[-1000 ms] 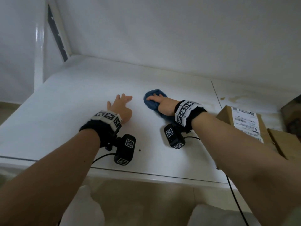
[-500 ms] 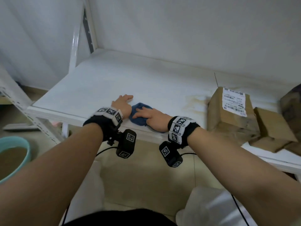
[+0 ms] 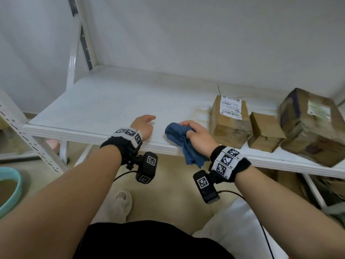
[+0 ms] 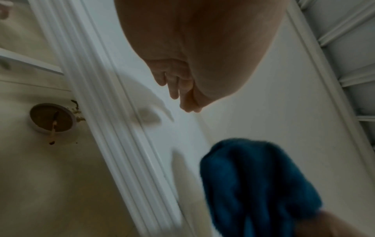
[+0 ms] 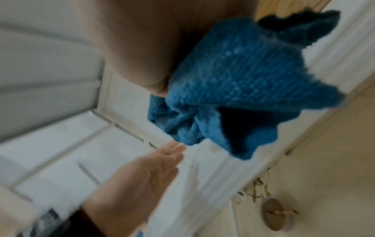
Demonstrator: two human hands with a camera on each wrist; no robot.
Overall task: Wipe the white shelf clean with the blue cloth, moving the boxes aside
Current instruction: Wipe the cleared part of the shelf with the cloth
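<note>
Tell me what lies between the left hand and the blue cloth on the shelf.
Nothing: the head view shows only bare white shelf between the left hand and the blue cloth gripped by the right hand.

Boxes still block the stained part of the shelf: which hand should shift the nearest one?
Probably the left hand: it is free, while the right hand grips the cloth beside the labelled box.

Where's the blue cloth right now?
Head view: the blue cloth is bunched in the right hand at the shelf front edge, left of the labelled box.
</note>
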